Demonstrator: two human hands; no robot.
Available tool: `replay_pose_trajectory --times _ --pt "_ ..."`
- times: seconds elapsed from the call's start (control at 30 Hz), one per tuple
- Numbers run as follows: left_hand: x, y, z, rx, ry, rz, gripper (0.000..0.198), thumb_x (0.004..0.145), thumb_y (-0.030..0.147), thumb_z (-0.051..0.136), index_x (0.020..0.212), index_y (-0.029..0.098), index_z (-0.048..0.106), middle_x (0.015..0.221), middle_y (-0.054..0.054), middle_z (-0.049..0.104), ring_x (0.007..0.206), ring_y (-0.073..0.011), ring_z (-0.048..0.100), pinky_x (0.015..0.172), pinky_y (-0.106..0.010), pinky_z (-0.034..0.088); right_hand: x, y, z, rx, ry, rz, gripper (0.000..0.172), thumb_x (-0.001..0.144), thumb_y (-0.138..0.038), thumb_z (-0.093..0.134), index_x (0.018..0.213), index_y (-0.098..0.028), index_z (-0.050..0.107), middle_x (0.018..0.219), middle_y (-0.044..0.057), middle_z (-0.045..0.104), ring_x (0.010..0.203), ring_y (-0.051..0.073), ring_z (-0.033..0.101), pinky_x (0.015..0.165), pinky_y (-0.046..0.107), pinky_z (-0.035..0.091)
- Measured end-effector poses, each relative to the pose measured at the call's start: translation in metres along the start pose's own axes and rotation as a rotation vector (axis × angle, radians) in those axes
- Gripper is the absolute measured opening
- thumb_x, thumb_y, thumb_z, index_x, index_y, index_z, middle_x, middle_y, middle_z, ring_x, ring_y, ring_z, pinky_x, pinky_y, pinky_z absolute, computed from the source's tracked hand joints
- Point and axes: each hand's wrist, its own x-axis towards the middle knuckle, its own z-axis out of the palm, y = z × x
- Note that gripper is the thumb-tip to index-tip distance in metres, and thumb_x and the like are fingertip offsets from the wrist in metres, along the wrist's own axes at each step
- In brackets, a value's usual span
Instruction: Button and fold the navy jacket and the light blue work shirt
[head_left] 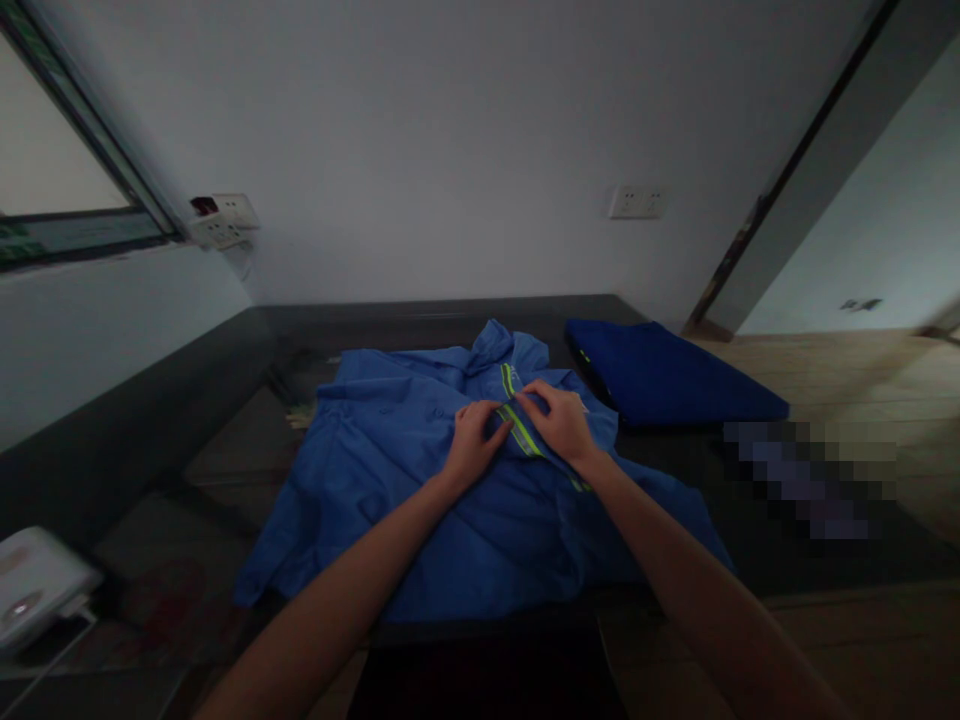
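A blue work jacket [420, 480] with a collar lies spread over the dark table, its cloth wrinkled. Yellow-green and grey reflective tape runs across its chest. My left hand [478, 438] is closed, pinching the jacket's fabric at the left side of the tape. Just to its right, my right hand [561, 420] also pinches the cloth, thumb and fingers at the tape's upper edge. The two hands are a short way apart, and the cloth right under the fingertips is partly hidden by them.
A folded dark blue garment [667, 375] lies at the back right of the table [420, 312]. At the left edge stands a white device [41, 585] with a cable. A wall with sockets [636, 202] rises behind; a blurred patch [802, 480] covers something at right.
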Motion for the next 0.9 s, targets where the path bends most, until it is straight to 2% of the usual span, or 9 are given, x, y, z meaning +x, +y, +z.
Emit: replay_pose_trajectory --times 0.13,0.23,0.37,0.47,0.57,0.67,0.8,0.9 --pt "0.004 -0.002 -0.007 -0.051 0.080 0.014 0.025 0.088 0.020 0.051 0.112 0.021 0.053 0.113 -0.008 0.060 0.109 -0.0208 0.053 0.097 -0.036 0.038 0.006 0.005 -0.011 0.094 0.115 0.039 0.024 0.089 -0.037 0.050 0.084 -0.019 0.065 0.083 0.006 0.070 0.078 0.022 0.064 0.074 0.030 0.044" --pt "0.009 -0.015 -0.011 -0.033 0.113 -0.039 0.026 0.086 0.015 0.049 0.112 0.019 0.053 0.109 -0.008 0.061 0.106 -0.0204 0.054 0.096 -0.036 0.040 0.010 0.008 -0.019 0.126 0.199 0.069 0.025 0.088 -0.037 0.052 0.079 -0.018 0.065 0.079 0.006 0.069 0.076 0.022 0.063 0.072 0.029 0.044" --pt "0.014 -0.040 -0.013 0.036 0.090 -0.105 0.026 0.083 0.010 0.049 0.106 0.017 0.057 0.103 -0.008 0.063 0.099 -0.0208 0.058 0.092 -0.037 0.043 0.014 0.017 -0.026 0.127 0.248 0.077 0.025 0.086 -0.038 0.053 0.077 -0.018 0.064 0.076 0.005 0.068 0.073 0.021 0.062 0.069 0.029 0.044" --pt "0.015 -0.047 -0.013 0.078 0.046 -0.095 0.027 0.085 0.013 0.049 0.109 0.020 0.058 0.109 -0.007 0.064 0.104 -0.0211 0.057 0.094 -0.038 0.043 0.015 0.024 -0.028 0.127 0.280 0.053 0.025 0.086 -0.039 0.053 0.076 -0.019 0.064 0.074 0.004 0.068 0.071 0.019 0.061 0.068 0.029 0.044" --pt "0.015 -0.042 -0.015 0.099 0.015 -0.048 0.025 0.089 0.020 0.050 0.113 0.023 0.057 0.113 -0.006 0.063 0.108 -0.0220 0.056 0.096 -0.040 0.041 0.015 0.028 -0.030 0.141 0.312 0.005 0.025 0.086 -0.039 0.054 0.076 -0.019 0.064 0.073 0.002 0.067 0.070 0.018 0.061 0.067 0.027 0.044" --pt "0.015 -0.032 -0.018 0.120 0.047 -0.035 0.021 0.087 0.026 0.056 0.108 0.022 0.059 0.108 -0.006 0.063 0.106 -0.0227 0.055 0.095 -0.039 0.041 0.014 0.028 -0.032 0.136 0.338 -0.016 0.026 0.087 -0.040 0.054 0.075 -0.019 0.064 0.071 0.002 0.066 0.068 0.017 0.060 0.065 0.027 0.044" --pt "0.016 -0.020 -0.022 0.156 0.114 -0.041 0.018 0.083 0.024 0.061 0.101 0.021 0.057 0.102 -0.005 0.060 0.102 -0.0219 0.055 0.090 -0.037 0.041 0.014 0.027 -0.034 0.123 0.378 -0.012 0.027 0.088 -0.040 0.054 0.074 -0.019 0.064 0.069 0.001 0.065 0.064 0.016 0.059 0.063 0.026 0.043" --pt "0.017 -0.016 -0.025 0.156 0.102 -0.057 0.011 0.084 0.023 0.059 0.094 0.021 0.057 0.094 -0.003 0.062 0.095 -0.0203 0.057 0.086 -0.034 0.041 0.014 0.028 -0.034 0.118 0.411 -0.011 0.027 0.088 -0.040 0.054 0.074 -0.019 0.064 0.069 0.001 0.065 0.065 0.016 0.059 0.064 0.025 0.042"
